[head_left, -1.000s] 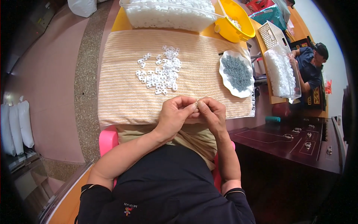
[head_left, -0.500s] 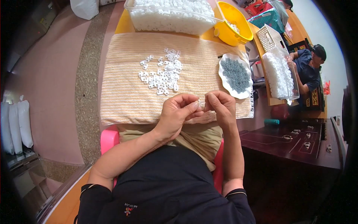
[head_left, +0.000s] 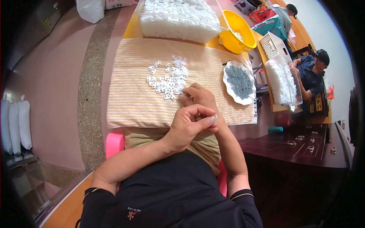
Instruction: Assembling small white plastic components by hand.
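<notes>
My left hand [head_left: 193, 123] is closed in a pinch, with a tiny clear-white plastic piece [head_left: 216, 118] between thumb and fingertips. Beyond it, my right hand [head_left: 199, 97] reaches left across the towel, its wrist passing behind the left fingertips. The right fingers are bent together at the near right edge of a loose pile of small white plastic pieces with holes [head_left: 167, 81]; what they pinch, if anything, is hidden. To the right, a white scalloped plate [head_left: 248, 99] holds a heap of small grey-blue parts [head_left: 239, 81].
A striped towel [head_left: 133, 91] covers the table. At its far side stand a clear bin [head_left: 182, 36] of white pieces and a yellow basin [head_left: 228, 41]. A co-worker [head_left: 310, 74] handles a bag of white pieces [head_left: 281, 81] at right. A dark carved surface [head_left: 281, 142] lies nearer.
My right hand has left the left fingertips and moved left and away to the edge of the white pile. My left hand has shifted slightly right and nearer, still pinching its piece.
</notes>
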A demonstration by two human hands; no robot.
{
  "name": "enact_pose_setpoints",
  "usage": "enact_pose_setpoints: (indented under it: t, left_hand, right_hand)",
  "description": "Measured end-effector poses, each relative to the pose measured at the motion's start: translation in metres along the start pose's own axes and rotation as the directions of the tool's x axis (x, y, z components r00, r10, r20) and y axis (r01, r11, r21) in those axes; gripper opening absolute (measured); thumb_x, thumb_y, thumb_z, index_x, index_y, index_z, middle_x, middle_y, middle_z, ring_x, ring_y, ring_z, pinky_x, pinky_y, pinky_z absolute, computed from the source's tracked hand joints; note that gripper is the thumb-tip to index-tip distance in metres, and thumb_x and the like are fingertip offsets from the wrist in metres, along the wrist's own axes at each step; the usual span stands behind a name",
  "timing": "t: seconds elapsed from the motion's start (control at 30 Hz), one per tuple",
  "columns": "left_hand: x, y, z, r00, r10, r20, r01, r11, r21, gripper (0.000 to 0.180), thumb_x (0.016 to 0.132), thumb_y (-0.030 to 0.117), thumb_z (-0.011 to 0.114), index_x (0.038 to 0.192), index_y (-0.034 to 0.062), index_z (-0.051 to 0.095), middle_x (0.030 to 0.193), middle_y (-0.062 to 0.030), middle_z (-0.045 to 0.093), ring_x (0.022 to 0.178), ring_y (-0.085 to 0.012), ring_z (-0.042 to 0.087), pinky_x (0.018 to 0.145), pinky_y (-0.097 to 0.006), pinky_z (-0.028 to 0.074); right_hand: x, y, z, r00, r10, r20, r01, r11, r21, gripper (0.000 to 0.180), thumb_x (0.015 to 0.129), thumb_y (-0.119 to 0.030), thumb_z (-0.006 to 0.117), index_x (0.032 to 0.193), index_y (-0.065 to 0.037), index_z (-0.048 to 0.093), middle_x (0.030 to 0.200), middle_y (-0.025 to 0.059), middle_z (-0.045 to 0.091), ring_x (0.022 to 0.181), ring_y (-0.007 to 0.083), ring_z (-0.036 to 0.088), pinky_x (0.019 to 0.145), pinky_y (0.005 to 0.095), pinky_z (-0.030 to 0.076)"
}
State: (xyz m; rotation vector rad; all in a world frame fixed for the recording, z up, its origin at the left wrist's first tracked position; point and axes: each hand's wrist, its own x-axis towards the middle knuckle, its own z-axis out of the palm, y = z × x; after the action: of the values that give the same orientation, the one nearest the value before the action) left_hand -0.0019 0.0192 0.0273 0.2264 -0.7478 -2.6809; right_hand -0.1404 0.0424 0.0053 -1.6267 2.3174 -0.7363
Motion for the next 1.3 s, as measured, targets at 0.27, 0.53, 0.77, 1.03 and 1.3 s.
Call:
enact_pose_setpoints:
  t: [0.27,0.53,0.77,1.03,1.3]
  left_hand:
    - [0.002,0.000,-0.001,1.000,0.016,-0.015,-0.016,1.000,0.016,0.014,0.088,-0.001,0.063,0.101,-0.0014,0.062,0.092,-0.0073,0.065,0.084,-0.0118,0.063,0.078,-0.026,0.053]
    - [0.003,0.001,-0.004,0.998,0.020,-0.065,-0.019,1.000,0.013,0.013,0.090,0.001,0.060,0.103,0.0004,0.061,0.090,-0.0070,0.065,0.083,-0.0138,0.065,0.075,-0.029,0.057]
    - [0.008,-0.001,-0.013,0.992,-0.037,-0.125,0.040,0.999,0.019,0.015,0.090,0.002,0.060,0.105,0.0010,0.060,0.091,-0.0071,0.065,0.083,-0.0149,0.066,0.075,-0.029,0.058]
    - [0.015,-0.001,-0.021,0.973,-0.017,-0.228,0.029,0.998,0.048,0.015,0.089,0.003,0.062,0.104,0.0002,0.060,0.090,-0.0065,0.064,0.080,-0.0139,0.064,0.076,-0.027,0.058]
    - [0.019,0.001,-0.027,0.960,-0.030,-0.280,0.044,0.998,0.043,0.015,0.089,0.002,0.061,0.104,-0.0011,0.059,0.091,-0.0068,0.062,0.081,-0.0139,0.063,0.076,-0.028,0.058]
  right_hand:
    - [-0.004,0.000,-0.006,0.993,-0.103,-0.057,0.110,0.983,0.144,0.018,0.074,-0.015,0.068,0.090,-0.008,0.067,0.085,0.0100,0.061,0.075,0.0287,0.063,0.063,0.0384,0.049]
    - [-0.019,0.020,-0.019,0.980,0.171,-0.100,-0.070,0.772,0.632,0.022,0.083,-0.002,0.070,0.103,0.002,0.065,0.071,0.0001,0.063,0.067,0.0046,0.057,0.056,0.0190,0.045]
    - [-0.032,0.039,-0.029,0.970,0.224,-0.096,-0.087,0.687,0.721,0.022,0.082,-0.007,0.072,0.099,0.005,0.063,0.074,0.0034,0.063,0.065,0.0079,0.060,0.056,0.0203,0.048]
    - [-0.042,0.043,-0.029,0.959,0.283,-0.009,-0.168,0.597,0.784,0.028,0.084,-0.001,0.068,0.109,0.007,0.059,0.078,0.0039,0.061,0.069,0.0110,0.064,0.060,0.0234,0.054]
    - [-0.049,0.047,-0.022,0.970,0.238,0.052,-0.185,0.581,0.792,0.032,0.088,0.000,0.063,0.119,0.007,0.056,0.088,0.0068,0.064,0.074,0.0124,0.064,0.068,0.0244,0.053]
